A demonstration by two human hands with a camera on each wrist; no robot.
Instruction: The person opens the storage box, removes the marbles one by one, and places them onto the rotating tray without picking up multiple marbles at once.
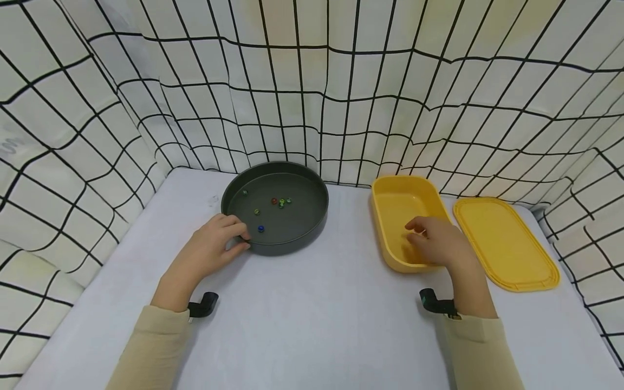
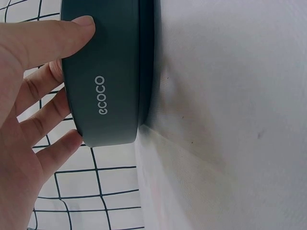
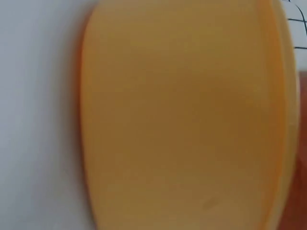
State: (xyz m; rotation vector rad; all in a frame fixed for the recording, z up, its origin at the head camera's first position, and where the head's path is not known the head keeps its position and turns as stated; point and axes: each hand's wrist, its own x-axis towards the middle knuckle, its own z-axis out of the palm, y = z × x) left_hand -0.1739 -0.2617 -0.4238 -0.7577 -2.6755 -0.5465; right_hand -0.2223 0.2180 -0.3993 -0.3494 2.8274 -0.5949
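1. Thumb and fingers of the left hand pinch the near-left rim of the dark round dish: the left wrist view shows the thumb flat on the outer wall, the other fingers at the rim.
2. Bent loosely, the right hand hangs over the near part of the yellow container; finger and thumb look slightly parted, with no bead visible between them. Its palm is hidden, and the right wrist view shows mostly container wall.
3. Small beads lie scattered on the dish floor: a blue bead nearest the left hand, a red bead and a green cluster further back.
4. These beads look light, hard and smooth, probably prone to rolling; a fingertip pinch from above should suit them. Both vessels seem stiff and light, best steadied at the rim.
5. Dish and container stand near the far table edge, close to the black mesh, leaving little room behind. Between them lies a bare stretch of white table, with more in front. On the right, the yellow lid lies flat just beside the container, limiting sideways room.
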